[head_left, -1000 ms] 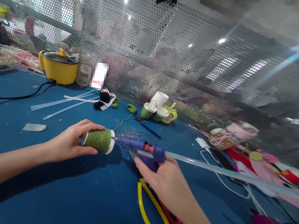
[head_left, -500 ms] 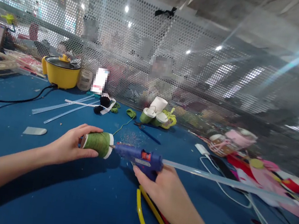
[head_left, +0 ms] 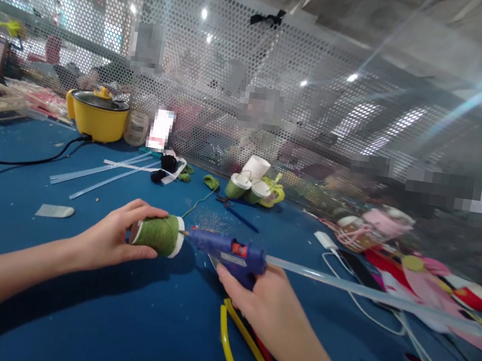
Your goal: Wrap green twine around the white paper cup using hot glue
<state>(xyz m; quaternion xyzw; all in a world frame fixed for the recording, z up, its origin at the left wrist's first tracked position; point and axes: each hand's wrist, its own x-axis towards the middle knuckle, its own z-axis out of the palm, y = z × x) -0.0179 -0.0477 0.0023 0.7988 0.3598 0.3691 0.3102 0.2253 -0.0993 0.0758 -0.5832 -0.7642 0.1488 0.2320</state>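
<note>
My left hand is wrapped round a paper cup covered in green yarn, held on its side above the blue table. My right hand grips a blue glue gun; its nozzle touches the white rim of the cup. A long clear glue stick juts from the back of the gun toward the right. A thin green thread runs from the cup toward the back.
A yellow pot stands at the back left with a black cable. Clear glue sticks, green-wrapped cups and scissors lie behind. Yellow and red tubes lie near my right wrist. Pink craft pieces crowd the right. A perforated screen closes the back.
Both hands hold their places; the cup and the gun shifted only slightly, with the nozzle staying at the cup's rim.
</note>
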